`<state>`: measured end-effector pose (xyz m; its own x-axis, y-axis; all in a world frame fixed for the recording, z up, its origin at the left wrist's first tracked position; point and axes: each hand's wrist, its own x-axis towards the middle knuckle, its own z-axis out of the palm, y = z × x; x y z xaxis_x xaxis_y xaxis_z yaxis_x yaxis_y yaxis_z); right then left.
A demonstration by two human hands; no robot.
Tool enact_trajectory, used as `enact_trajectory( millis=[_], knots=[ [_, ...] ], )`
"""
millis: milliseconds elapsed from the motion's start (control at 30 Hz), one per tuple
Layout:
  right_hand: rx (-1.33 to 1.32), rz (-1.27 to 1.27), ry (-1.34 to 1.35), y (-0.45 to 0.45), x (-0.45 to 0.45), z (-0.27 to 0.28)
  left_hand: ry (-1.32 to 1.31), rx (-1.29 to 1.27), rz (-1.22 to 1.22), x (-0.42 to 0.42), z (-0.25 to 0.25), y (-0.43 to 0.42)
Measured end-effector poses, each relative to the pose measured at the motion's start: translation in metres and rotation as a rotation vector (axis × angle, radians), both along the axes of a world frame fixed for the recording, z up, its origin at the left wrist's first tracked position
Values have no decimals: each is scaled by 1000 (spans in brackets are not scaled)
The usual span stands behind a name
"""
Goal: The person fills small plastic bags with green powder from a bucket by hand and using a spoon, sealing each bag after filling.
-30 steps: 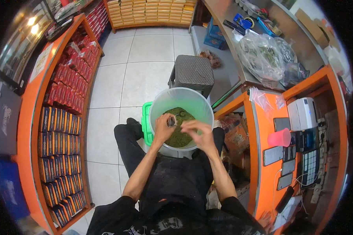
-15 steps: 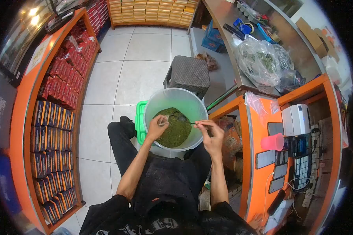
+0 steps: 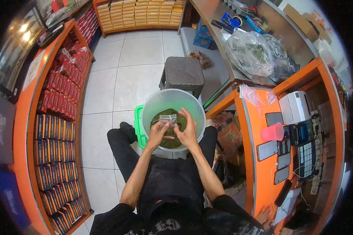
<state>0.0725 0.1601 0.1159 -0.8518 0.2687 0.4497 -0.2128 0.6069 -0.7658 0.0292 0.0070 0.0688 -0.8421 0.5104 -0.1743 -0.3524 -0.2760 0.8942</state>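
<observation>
My left hand [image 3: 157, 133] pinches a small clear plastic bag [image 3: 168, 118] above a tub. My right hand [image 3: 187, 132] is at the bag's right side, its thumb against the lower part and some fingers raised and spread. The bag's contents are too small to make out. Below both hands, green powder [image 3: 178, 144] lies in the translucent round tub [image 3: 153, 102], which stands between my legs. The spoon seen earlier does not show now.
A green lid [image 3: 139, 124] leans left of the tub, and a grey woven stool [image 3: 183, 74] stands behind it. Boxes [image 3: 55, 156] fill the left shelf. On the orange counter are a pink cup [image 3: 272, 132] and phones [image 3: 267, 150]. Another person's hand [image 3: 264, 215] rests there.
My right hand has let go of the spoon and moved left to the bag. My left hand has turned the bag upright. The whole view has shifted slightly.
</observation>
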Motion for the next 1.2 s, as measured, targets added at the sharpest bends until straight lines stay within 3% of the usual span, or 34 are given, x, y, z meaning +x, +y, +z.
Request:
enact_trajectory(
  millis=[67,133,200,267,333,467,533,600,667,733,800,1033,1100,1200],
  knots=[
    [-11,-109,-162,2,6,0,1,-31,13,0,1,0],
    [-76,-29,-279,7,9,-4,-5,-62,15,1,-3,0],
    [-6,27,-151,4,7,-9,-1,-57,-7,-1,-8,3],
    [-182,66,-7,5,4,-11,-7,-66,-14,-1,-10,6],
    [-44,-132,-75,6,9,-11,-6,-73,-3,-1,-4,8],
    [36,22,-140,9,18,-8,78,-174,24,2,-11,7],
    [17,-41,9,6,14,-24,86,-191,5,3,-10,9],
    [-10,-175,-170,8,14,-33,125,-187,41,4,-14,12],
    [-92,-167,-181,18,11,-40,87,-155,52,1,-15,10],
    [-512,64,-601,23,13,-33,69,-180,32,3,2,8],
    [-558,96,-449,20,15,-35,308,-330,86,0,-5,6],
    [-548,138,-406,24,12,-37,299,-208,52,-4,0,0],
    [-716,256,-369,21,12,-30,329,-215,60,-5,-3,-1],
    [-644,291,-337,20,10,-32,365,-199,42,-7,-6,-4]
  ],
)
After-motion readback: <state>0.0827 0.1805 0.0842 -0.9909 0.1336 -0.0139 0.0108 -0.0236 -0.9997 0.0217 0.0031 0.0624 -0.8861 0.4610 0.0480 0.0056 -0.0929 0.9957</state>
